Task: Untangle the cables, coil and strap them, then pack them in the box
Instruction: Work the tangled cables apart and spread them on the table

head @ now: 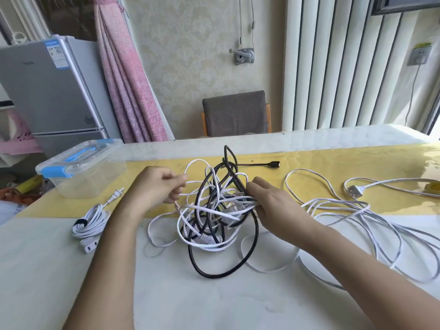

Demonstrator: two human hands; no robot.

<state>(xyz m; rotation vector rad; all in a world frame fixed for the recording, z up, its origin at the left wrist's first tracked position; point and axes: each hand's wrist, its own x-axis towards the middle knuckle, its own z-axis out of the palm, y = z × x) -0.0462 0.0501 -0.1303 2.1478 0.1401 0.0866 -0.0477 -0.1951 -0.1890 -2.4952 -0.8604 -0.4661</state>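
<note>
The tangle of white and black cables (214,210) lies in the middle of the table (166,294), partly lifted between both hands. A white strand (189,172) is pinched in the curled fingers of the left hand (162,184), probably so that it can be drawn out sideways. Several white strands and part of the black cable (223,273) are gripped together by the right hand (269,201), which seems meant to anchor the knot against that pull. A coiled white cable (89,221), bound with a dark strap, is laid aside at the left near the clear plastic box (81,172), whose lid is on. There it is kept out of the tangle and close by for packing. A loose white cable (352,210) is spread out to the right.
</note>
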